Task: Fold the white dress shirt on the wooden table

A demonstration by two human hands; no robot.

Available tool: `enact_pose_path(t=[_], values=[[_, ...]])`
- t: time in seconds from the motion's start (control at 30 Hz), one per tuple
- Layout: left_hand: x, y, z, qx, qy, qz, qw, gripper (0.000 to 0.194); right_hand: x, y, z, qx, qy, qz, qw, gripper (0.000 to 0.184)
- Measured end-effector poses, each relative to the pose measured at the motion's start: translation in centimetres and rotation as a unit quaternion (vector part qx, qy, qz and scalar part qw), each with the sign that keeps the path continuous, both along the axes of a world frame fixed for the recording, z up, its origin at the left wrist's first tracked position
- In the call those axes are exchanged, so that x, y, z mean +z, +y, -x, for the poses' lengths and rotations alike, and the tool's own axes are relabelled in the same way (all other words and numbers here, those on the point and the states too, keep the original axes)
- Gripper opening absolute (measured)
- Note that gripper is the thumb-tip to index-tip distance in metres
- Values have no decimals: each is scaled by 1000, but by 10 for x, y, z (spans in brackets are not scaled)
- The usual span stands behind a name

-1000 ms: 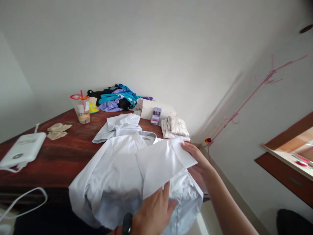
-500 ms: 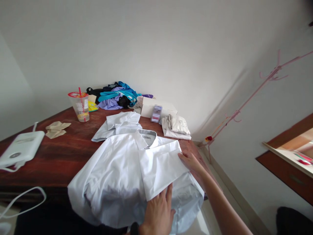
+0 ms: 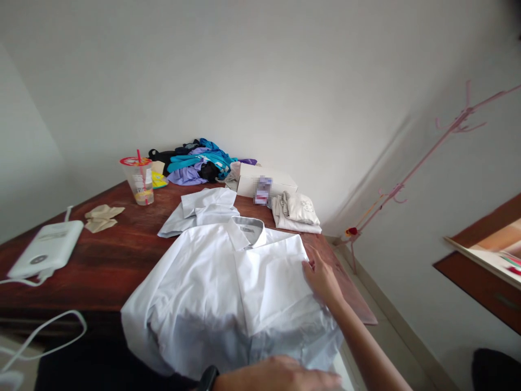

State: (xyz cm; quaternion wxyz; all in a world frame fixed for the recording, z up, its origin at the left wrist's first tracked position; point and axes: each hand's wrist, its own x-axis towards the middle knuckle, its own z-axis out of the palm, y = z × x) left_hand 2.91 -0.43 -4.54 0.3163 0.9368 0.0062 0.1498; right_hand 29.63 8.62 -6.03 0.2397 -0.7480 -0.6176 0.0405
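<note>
A white collared long-sleeved shirt (image 3: 203,282) lies on the dark wooden table (image 3: 101,288), its collar toward the wall. One side is folded over the front, and the lower part hangs over the table's near edge. At the right edge of that folded part, my right hand (image 3: 323,279) has its bent fingers closed on the cloth. My left hand (image 3: 280,374), with a dark band at the wrist, is low over the shirt's hanging part. Its fingers stretch to the right, slightly blurred; whether they touch the cloth I cannot tell.
Behind the shirt lie a folded white garment (image 3: 209,209), a white box (image 3: 248,182), folded beige clothes (image 3: 297,212) and a heap of clothes (image 3: 203,165). To the left are a plastic cup (image 3: 140,184), crumpled brown paper (image 3: 103,217) and a white corded device (image 3: 49,247). A pink rack (image 3: 407,179) leans right.
My left hand has come off the fold's lower edge, moving down and turning its fingers rightward. My right hand remains at the shirt's right edge, and the folded part lies less sharply creased.
</note>
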Motion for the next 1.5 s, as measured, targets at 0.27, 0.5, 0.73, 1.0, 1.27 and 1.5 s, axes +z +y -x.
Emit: enact_pose_path(t=[0.27,0.5,0.73,1.0,1.27,1.5], values=[[33,68,11,177,-48,-42,982,44,1,-10,7,-11,-92,31,995,44],[-4,95,18,274,32,-133,952,49,-9,-14,4,-4,-86,1,996,41],[-21,91,27,333,69,-197,920,64,-6,-13,5,-5,-92,24,996,41],[-34,92,23,358,63,-225,904,67,23,-10,30,59,-162,-5,985,41],[-28,89,21,380,85,-218,895,88,1,-16,70,194,-109,74,972,59],[-40,95,23,418,71,-240,874,113,-9,-12,46,147,-77,74,983,68]])
